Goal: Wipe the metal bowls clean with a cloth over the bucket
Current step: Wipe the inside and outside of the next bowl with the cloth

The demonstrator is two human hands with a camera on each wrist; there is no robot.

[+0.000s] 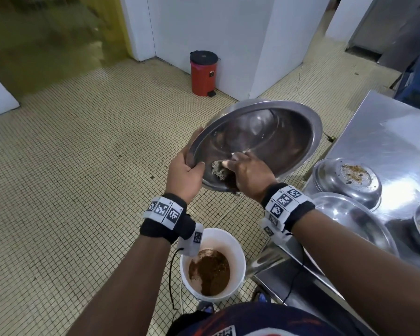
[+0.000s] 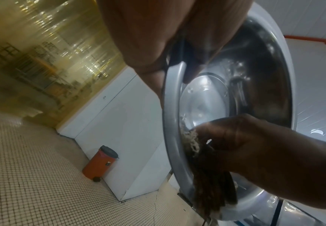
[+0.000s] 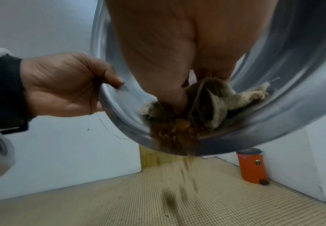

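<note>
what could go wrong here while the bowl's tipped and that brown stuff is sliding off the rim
1. The brown residue is spilling off the bowl's low edge; the bucket sits nearer the body, so some may hit the floor.
2. Only the left hand grips the rim, so a hard push from the right hand's cloth might twist the bowl loose.

Open floor [image 1: 83, 166] left; crowded counter [image 1: 386, 132] right.
</note>
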